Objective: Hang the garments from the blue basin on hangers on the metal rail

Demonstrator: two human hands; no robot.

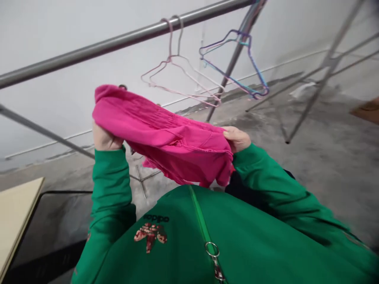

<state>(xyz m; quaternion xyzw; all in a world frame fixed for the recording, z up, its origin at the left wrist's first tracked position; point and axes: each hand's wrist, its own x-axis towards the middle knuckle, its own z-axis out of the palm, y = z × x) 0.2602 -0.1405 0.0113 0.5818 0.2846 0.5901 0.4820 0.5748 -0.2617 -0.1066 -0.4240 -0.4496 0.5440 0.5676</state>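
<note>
A bright pink garment (166, 134) with a gathered, elastic-looking band is stretched between my two hands in front of my chest. Its lower part hangs in loose folds, and I cannot tell its exact kind. My left hand (105, 138) holds the garment's left end from below, with the fingers hidden under the cloth. At the other end, my right hand (237, 139) is closed on the edge of the band, thumb on top.
A metal clothes rail (89, 49) crosses above the garment. Pink and white hangers (183, 85) hang from it, with purple and blue hangers (233, 63) farther right. A pale board (20, 213) lies at lower left. Another metal stand (322, 75) is at right.
</note>
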